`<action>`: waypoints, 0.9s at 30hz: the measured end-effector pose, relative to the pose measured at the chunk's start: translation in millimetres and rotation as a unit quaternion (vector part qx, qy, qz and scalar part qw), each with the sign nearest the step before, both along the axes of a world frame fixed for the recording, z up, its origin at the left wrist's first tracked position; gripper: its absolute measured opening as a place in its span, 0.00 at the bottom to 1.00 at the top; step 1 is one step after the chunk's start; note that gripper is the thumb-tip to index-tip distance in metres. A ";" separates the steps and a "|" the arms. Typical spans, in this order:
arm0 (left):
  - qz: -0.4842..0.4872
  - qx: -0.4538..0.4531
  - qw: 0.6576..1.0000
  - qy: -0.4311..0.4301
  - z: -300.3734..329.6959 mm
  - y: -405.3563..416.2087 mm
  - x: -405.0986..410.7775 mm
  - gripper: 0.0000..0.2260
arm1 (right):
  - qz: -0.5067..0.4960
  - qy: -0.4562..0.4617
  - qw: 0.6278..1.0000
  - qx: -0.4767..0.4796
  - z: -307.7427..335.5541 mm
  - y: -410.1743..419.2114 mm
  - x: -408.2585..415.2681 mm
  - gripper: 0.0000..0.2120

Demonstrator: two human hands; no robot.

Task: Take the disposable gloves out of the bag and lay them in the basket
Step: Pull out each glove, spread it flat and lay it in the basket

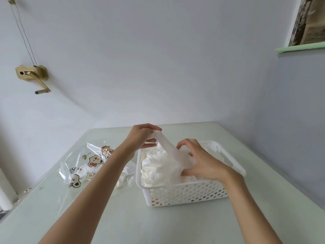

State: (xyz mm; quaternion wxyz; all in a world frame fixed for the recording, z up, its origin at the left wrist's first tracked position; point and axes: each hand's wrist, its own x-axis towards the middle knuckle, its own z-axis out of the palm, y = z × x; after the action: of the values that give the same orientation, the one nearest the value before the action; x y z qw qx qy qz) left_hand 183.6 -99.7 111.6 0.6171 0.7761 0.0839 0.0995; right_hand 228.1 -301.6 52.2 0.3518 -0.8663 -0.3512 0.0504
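The white perforated basket (186, 192) stands on the pale bench (123, 217), near its right edge; a heap of disposable gloves (158, 166) fills it up to the rim; the left hand (142, 136) pinches one glove (167, 145) and holds it above the heap at 11 o'clock; the right hand (202, 161) grips the lower end of this glove, inside the basket; the clear printed bag (88, 166) lies at 9 o'clock of the basket, just beside it; bare bench surface lies at 6 o'clock.
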 end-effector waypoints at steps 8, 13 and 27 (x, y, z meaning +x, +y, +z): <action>-0.224 0.083 0.969 0.058 -8.4 14.1 -4.4 0.09 | -0.028 0.070 0.981 0.177 14.4 -29.2 6.7 0.05; -0.167 0.299 0.939 -0.033 -18.7 11.0 2.8 0.09 | -0.034 0.122 0.979 0.161 15.4 -47.9 8.0 0.08; -0.046 0.294 0.943 -0.150 11.8 -7.8 1.7 0.13 | -0.149 -0.103 0.966 0.184 29.5 -6.2 -3.7 0.05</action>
State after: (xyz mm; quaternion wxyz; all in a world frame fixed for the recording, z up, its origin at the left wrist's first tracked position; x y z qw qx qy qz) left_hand 185.3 -107.5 123.4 0.3704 0.9022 -0.0782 0.2066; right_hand 224.4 -307.9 81.7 0.4707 -0.8296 -0.2556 -0.1576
